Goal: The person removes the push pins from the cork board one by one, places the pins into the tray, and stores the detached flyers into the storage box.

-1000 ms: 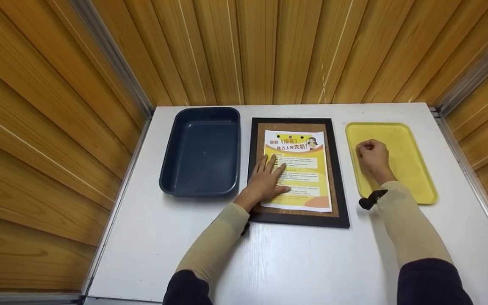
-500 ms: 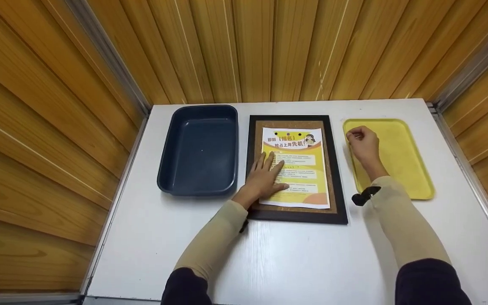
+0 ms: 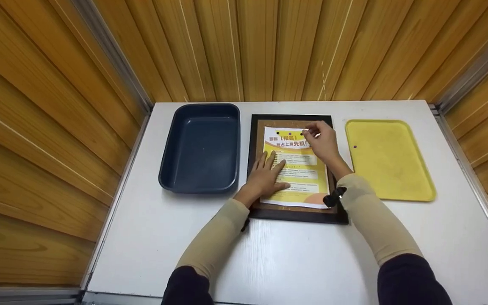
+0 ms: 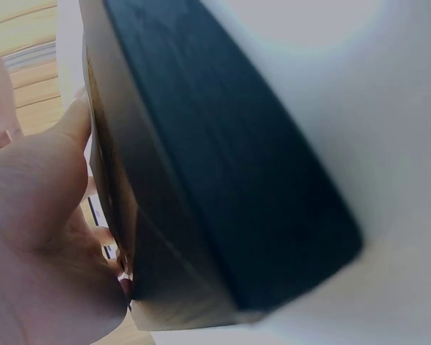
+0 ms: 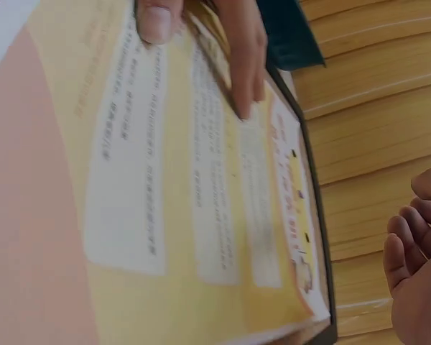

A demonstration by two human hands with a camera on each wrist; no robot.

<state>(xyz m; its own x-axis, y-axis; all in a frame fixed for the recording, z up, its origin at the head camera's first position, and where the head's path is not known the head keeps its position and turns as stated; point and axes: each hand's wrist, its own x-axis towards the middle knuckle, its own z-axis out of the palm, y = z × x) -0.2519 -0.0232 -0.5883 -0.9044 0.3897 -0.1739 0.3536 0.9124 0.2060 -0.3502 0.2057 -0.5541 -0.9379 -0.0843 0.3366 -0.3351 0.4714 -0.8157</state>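
A yellow and white flyer (image 3: 301, 180) (image 5: 201, 201) lies on a cork board in a black frame (image 3: 299, 215) (image 4: 223, 180) at the table's middle. My left hand (image 3: 269, 169) (image 4: 36, 215) presses flat on the flyer's left half, fingers straight (image 5: 233, 50). My right hand (image 3: 318, 137) (image 5: 413, 244) hovers at the flyer's top right corner with thumb and fingertips pinched on a small pushpin, barely visible. Two dark pin heads (image 3: 283, 133) show along the flyer's top edge.
A dark blue bin (image 3: 201, 148) stands left of the frame. Right of it lies a flat yellow tray (image 3: 390, 161) with one small dark pin (image 3: 355, 147). Wood-panel walls close in the white table (image 3: 290, 258) on three sides.
My right hand has left the yellow tray and moved left to the flyer's top right corner, fingers still pinched. The left hand stays pressed on the flyer.
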